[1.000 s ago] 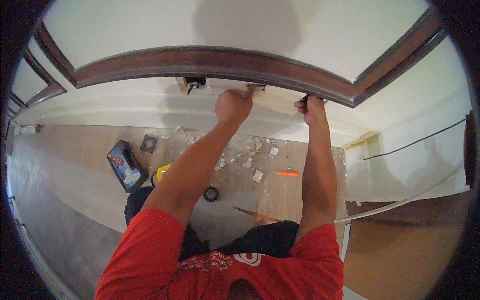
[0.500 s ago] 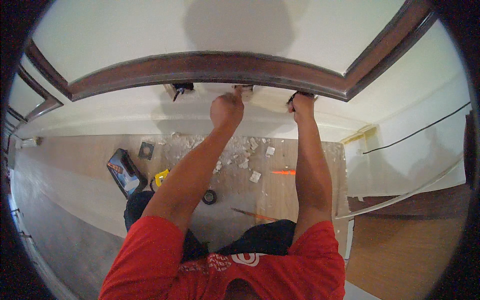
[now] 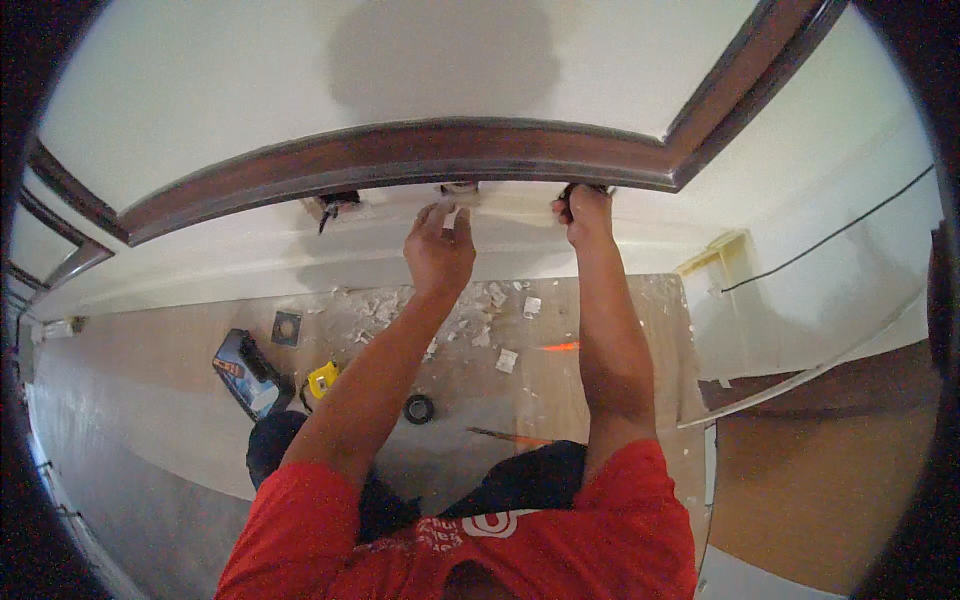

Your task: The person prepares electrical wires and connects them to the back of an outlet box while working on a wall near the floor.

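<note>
The left hand (image 3: 438, 250) reaches up to the wall with its fingers spread and loosely extended, the tips touching the lower edge of a pale strip (image 3: 500, 203) that sits just under the dark wood moulding (image 3: 420, 150). The right hand (image 3: 585, 212) is curled, fingers pressed together and hooked over the strip's right end where it meets the moulding; whether it pinches the strip or only presses on it cannot be told.

The strip lies along the wall directly below the moulding, between the two hands. Its long axis runs left to right, following the moulding, with one end near a rough hole (image 3: 335, 205) in the wall and the other under the right hand.

Judging from this, the strip could crack or tear away unevenly if one end is pulled harder than the other, since the left hand has only a fingertip contact. Loose pieces would likely drop to the floor (image 3: 600, 330), adding to the white debris (image 3: 470, 315) there. Below lie a black-and-blue tool case (image 3: 250, 372), a yellow tape measure (image 3: 322, 380) and a black tape roll (image 3: 418, 408).
</note>
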Demonstrator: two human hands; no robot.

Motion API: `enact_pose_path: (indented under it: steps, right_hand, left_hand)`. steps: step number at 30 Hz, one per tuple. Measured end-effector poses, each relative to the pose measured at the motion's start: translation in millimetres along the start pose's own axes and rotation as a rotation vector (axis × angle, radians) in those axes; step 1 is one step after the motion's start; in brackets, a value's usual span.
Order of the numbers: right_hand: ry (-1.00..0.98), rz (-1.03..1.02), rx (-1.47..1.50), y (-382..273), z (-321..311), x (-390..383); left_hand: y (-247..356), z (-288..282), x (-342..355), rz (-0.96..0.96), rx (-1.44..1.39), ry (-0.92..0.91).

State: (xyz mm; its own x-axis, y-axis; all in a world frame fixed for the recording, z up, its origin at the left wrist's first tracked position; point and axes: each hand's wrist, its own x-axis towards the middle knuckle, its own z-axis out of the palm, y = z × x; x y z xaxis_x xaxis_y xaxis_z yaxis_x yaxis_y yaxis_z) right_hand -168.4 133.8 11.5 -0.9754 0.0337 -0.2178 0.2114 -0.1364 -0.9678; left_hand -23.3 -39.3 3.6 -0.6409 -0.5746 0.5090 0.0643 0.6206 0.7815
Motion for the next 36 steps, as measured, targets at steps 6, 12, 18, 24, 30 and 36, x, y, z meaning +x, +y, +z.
enact_pose_path:
  steps: [6,12,18,24,30,36]
  right_hand:
    - [-0.167,0.206,0.214,-11,-14,-3]
    - [-0.359,0.169,0.456,-3,-14,8]
    - [-0.150,0.119,0.174,-8,-5,6]
    - [-0.152,0.016,-0.031,-4,-2,13]
    - [-0.270,0.035,-0.041,6,0,21]
    - [-0.284,0.001,-0.192,9,-14,28]
  left_hand:
    - [-8,9,-10,-0.151,-0.210,-0.039]
    - [8,4,-6,-0.342,-0.328,-0.092]
    - [12,-13,8,0.358,0.105,-0.103]
    - [19,-26,21,0.438,0.560,-0.412]
    - [25,-39,35,0.533,0.898,-0.602]
    - [53,-31,31,0.504,1.168,-0.779]
